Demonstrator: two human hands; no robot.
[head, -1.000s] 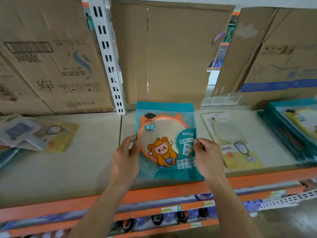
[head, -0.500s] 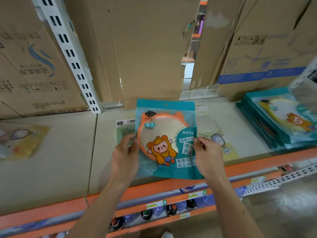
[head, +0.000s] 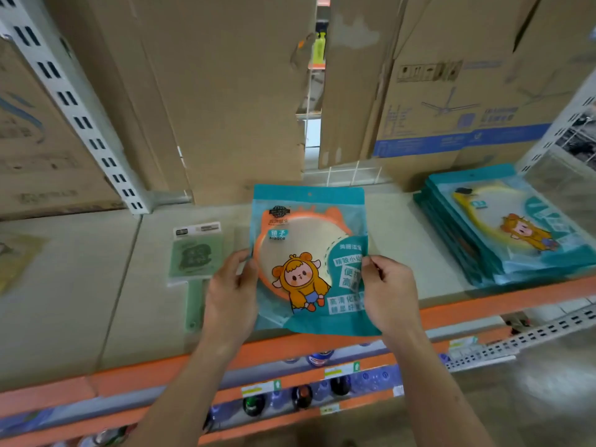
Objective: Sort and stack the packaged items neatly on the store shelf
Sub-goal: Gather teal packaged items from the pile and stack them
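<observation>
Partway: left hand (head: 230, 296) and right hand (head: 388, 293) pinch teal pack (head: 309, 259) at centre; stack (head: 503, 227) right awaits it; green pack (head: 196, 253) unsorted.

A pale beige shelf board (head: 80, 301) edged by an orange steel beam (head: 161, 372) fills the centre. Brown cardboard cartons (head: 225, 91) close the back from 10 to 2 o'clock. A white slotted metal upright (head: 74, 104) stands at 10 o'clock, and grey glossy floor (head: 532, 408) shows at 4 o'clock.

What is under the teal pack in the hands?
The shelf shows around the teal pack, and the orange rail below its lower edge. The pack covers whatever lies directly beneath it.
</observation>
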